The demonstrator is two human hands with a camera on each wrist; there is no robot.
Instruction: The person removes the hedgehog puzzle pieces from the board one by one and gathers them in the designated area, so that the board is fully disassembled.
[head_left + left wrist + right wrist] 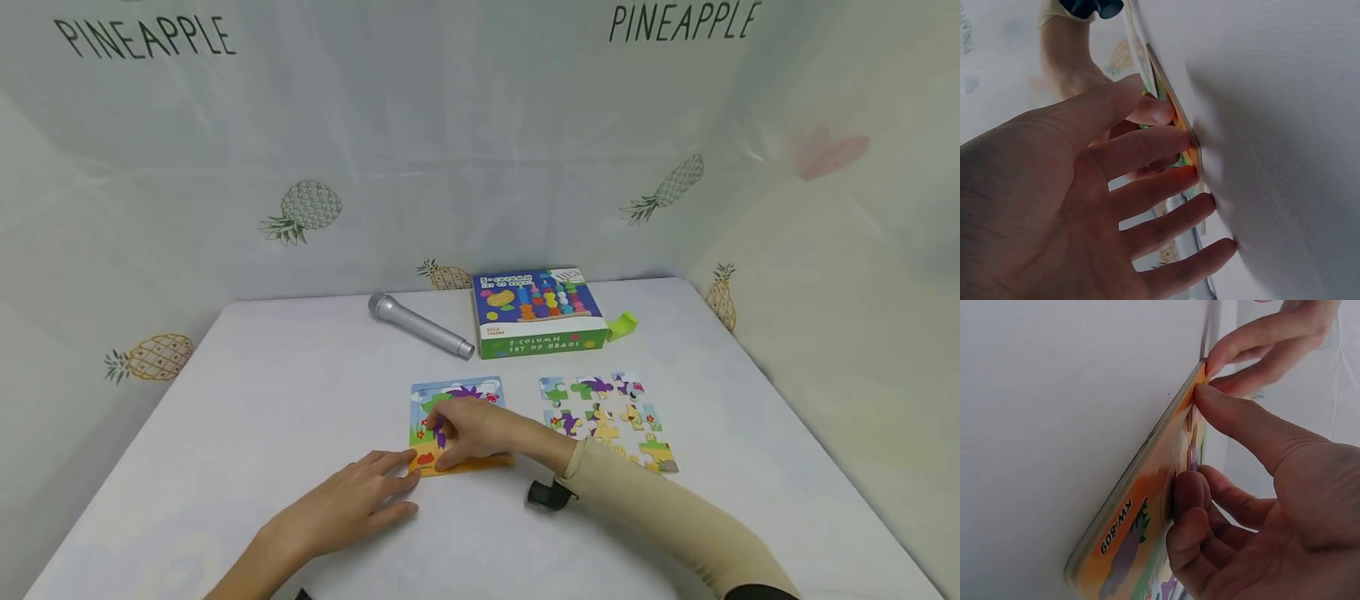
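- Lying flat on the white table (pixel 262 392), the puzzle board (pixel 457 396) sits near the front middle, with both hands at its near left corner.
- The right hand (pixel 468 433) rests on the board; the head view shows only its back, so the grip is hidden there.
- The right wrist view supplies this: the thumb (pixel 1244 425) presses the board's orange edge (pixel 1141 506), and the curled fingers (pixel 1191 506) bear on a piece set in the picture face. It also shows the print "KW-809" on the border, unreadable from the head.
- The left hand (pixel 352 500) lies on the table, fingers straight and spread, tips touching the board's corner.
- The left wrist view confirms the spread fingers (pixel 1147 150) against the board's edge (pixel 1188 147), holding nothing.
- Only the head view shows the rest: loose puzzle pieces (pixel 607 417) laid out to the right of the board, a blue toy box (pixel 536 312) behind, a silver microphone (pixel 420 327) to its left, and a small green block (pixel 622 325) to its right.
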